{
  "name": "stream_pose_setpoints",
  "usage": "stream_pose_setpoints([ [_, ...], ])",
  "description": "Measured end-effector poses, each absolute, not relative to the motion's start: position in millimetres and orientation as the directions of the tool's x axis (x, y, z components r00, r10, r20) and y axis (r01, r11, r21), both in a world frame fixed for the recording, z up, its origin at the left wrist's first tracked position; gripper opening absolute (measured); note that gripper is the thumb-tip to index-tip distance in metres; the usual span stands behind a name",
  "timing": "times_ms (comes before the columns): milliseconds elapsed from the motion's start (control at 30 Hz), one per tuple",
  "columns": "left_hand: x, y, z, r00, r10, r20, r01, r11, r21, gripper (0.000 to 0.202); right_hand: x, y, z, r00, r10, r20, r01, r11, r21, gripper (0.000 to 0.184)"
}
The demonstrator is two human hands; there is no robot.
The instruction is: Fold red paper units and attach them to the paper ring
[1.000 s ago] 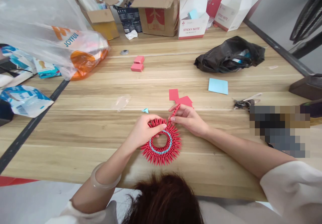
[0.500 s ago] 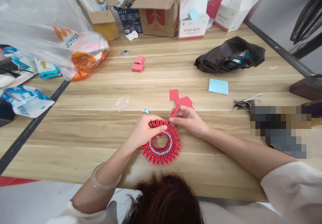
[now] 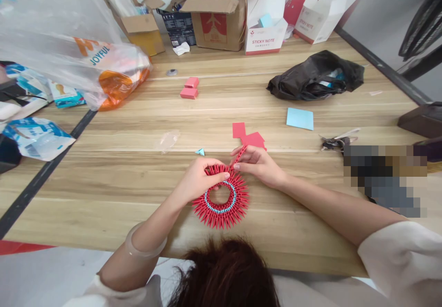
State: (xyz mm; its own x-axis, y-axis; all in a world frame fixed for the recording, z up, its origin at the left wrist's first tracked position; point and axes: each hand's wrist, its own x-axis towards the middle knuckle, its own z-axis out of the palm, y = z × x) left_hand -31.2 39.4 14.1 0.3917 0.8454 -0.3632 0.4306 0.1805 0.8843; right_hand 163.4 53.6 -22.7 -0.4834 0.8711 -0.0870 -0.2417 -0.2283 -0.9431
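A ring of folded red paper pieces [image 3: 221, 218], with a light blue row near its inner edge, lies at the front of the table. My left hand [image 3: 203, 178] grips its upper left side, thumb on top and fingers behind. Between the fingers and thumb of my right hand [image 3: 257, 163] is a short red strip of folded paper pieces [image 3: 240, 156], its lower end at the ring's top edge; whether it is joined there I cannot tell. Red paper squares [image 3: 253, 139] lie just beyond my right hand. A small blue folded piece [image 3: 200, 152] rests beyond my left hand.
Two pink paper blocks [image 3: 189, 93] and a blue sticky note pad [image 3: 299, 118] lie farther back. A black plastic bag [image 3: 316, 77] sits at the right, a clear plastic bag [image 3: 120, 77] at the left. Cardboard boxes [image 3: 219, 28] and a sticky note box [image 3: 264, 40] line the wall.
The red strip in my right hand has turned slightly, showing its folded slots more. The ring has shifted very slightly to the left; my left hand keeps its grip.
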Motion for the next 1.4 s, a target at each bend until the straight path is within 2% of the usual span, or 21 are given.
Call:
stream_pose_setpoints([
  [133, -29, 39, 16, 0.390, 0.844, -0.367, 0.383, 0.213, 0.899, 0.023, 164, 54, -21, -0.488, 0.869, -0.084, -0.224, -0.217, -0.950, 0.032],
  [600, -30, 38, 14, 0.382, 0.855, -0.352, 0.465, 0.152, 0.872, 0.024, 164, 54, -20, -0.458, 0.879, -0.132, -0.166, -0.230, -0.959, 0.034],
  [800, -29, 37, 14, 0.360, 0.856, -0.371, 0.458, 0.185, 0.870, 0.025, 164, 53, -19, -0.464, 0.879, -0.114, -0.154, -0.207, -0.966, 0.034],
  [1400, -27, 36, 12, 0.332, 0.889, -0.316, 0.453, 0.143, 0.880, 0.025, 157, 44, -19, -0.414, 0.904, -0.106, -0.076, -0.150, -0.986, 0.032],
])
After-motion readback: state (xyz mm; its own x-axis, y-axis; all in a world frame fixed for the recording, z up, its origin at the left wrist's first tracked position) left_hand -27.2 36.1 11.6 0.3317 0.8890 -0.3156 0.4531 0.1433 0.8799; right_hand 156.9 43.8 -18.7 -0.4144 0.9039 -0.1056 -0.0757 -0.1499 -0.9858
